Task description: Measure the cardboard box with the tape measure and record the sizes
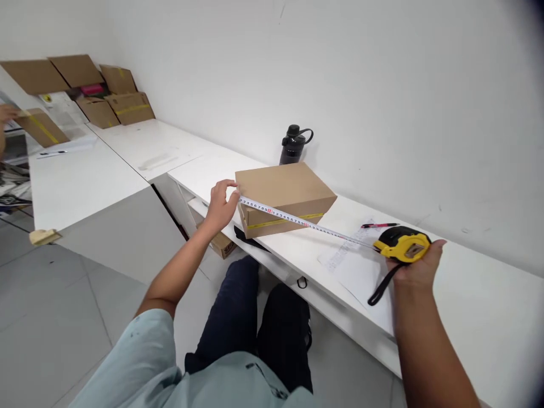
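Note:
A closed cardboard box (280, 184) with a yellow tape strip on its near side rests on the white table. My right hand (419, 271) grips a yellow and black tape measure (406, 245), its black wrist strap hanging down. The white blade (293, 218) runs out to the left along the near top edge of the box. At the box's left corner, my left hand (223, 204) pinches the blade's end between thumb and fingers. The blade's very tip is hidden by those fingers.
Behind the box stands a black water bottle (293, 144). Under the tape measure lie paper sheets (348, 263) and a red and black pen (379, 225). At far left, another person's hand (7, 113) touches a cardboard box (42, 129). Several boxes (130, 107) are stacked against the wall.

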Available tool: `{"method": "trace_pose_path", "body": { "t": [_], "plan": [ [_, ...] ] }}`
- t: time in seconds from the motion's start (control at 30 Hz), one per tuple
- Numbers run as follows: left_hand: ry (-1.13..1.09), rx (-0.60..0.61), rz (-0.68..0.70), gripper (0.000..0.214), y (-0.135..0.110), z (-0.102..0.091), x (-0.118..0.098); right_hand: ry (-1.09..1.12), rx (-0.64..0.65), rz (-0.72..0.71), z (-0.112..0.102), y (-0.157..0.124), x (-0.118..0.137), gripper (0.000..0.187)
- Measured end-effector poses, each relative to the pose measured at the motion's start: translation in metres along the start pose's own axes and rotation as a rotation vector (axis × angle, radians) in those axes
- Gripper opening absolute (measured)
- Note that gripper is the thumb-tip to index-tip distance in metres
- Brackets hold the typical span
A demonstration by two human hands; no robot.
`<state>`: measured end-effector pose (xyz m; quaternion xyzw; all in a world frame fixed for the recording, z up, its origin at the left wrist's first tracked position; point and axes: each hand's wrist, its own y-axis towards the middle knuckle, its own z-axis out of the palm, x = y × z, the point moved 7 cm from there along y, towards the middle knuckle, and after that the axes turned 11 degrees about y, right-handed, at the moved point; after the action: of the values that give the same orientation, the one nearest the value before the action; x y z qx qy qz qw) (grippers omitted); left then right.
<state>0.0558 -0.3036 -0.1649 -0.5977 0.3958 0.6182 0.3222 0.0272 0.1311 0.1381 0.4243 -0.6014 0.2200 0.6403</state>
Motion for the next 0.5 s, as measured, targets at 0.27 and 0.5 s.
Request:
{"method": "trace_pose_path", "body": {
  "t": [0.27,0.5],
  "plan": [
    [-0.127,0.135,0.122,0.039,0.006,0.044,0.001,0.354,0.101,0.006,0.065,0.021,0.067,0.046],
    [-0.240,0.053,0.076,0.040,-0.003,0.048,0.014,0.803,0.317,0.364,0.216,0.038,0.080,0.051]
  ]
}}
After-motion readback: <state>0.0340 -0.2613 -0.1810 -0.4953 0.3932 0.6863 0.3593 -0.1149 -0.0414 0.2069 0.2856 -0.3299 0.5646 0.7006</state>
